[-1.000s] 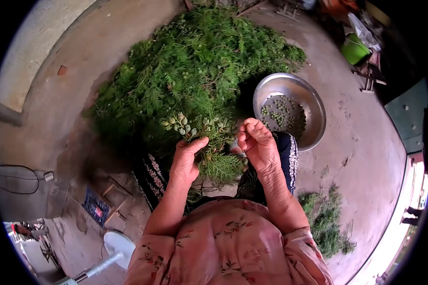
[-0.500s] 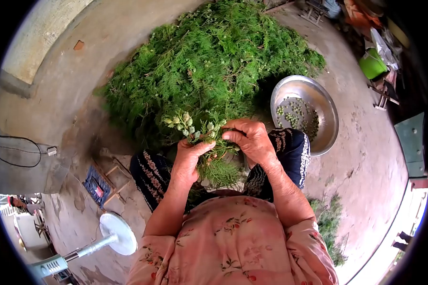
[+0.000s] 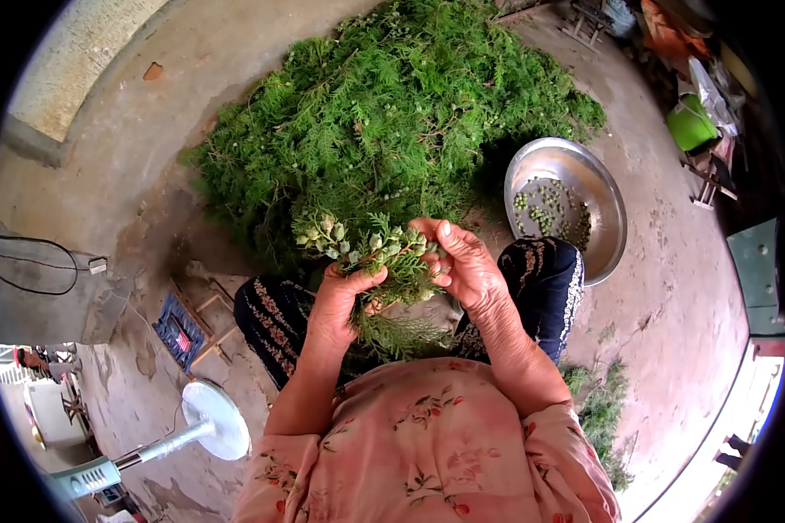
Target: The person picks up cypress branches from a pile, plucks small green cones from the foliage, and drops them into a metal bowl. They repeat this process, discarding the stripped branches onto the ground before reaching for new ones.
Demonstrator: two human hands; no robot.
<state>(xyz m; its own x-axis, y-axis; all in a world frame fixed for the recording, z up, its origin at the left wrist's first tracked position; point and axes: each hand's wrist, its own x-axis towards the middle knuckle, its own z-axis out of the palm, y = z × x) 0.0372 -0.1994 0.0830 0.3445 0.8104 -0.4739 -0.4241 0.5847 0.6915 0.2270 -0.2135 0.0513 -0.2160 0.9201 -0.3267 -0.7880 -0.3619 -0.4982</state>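
Green all through, the leafy sprig (image 3: 401,281) is in the head view between our two hands, above our lap and just nearer to us than the heap of cut branches (image 3: 392,122). We see its pale cones (image 3: 375,243) bunched along the far edge, in a row running crosswise from the left hand (image 3: 333,303) toward the right. Its feathery leaves spread back toward our floral shirt (image 3: 427,436); where its single long axis lies, we cannot tell, as our fingers cover the stems. Our left thumb and fingers are pressed together, pinching the stems. Our right hand (image 3: 473,272) has its fingers curled at the right end of the cones; whether they pinch one, we cannot tell. Beside our right knee, a metal basin (image 3: 605,187) holds small green pieces (image 3: 548,207).
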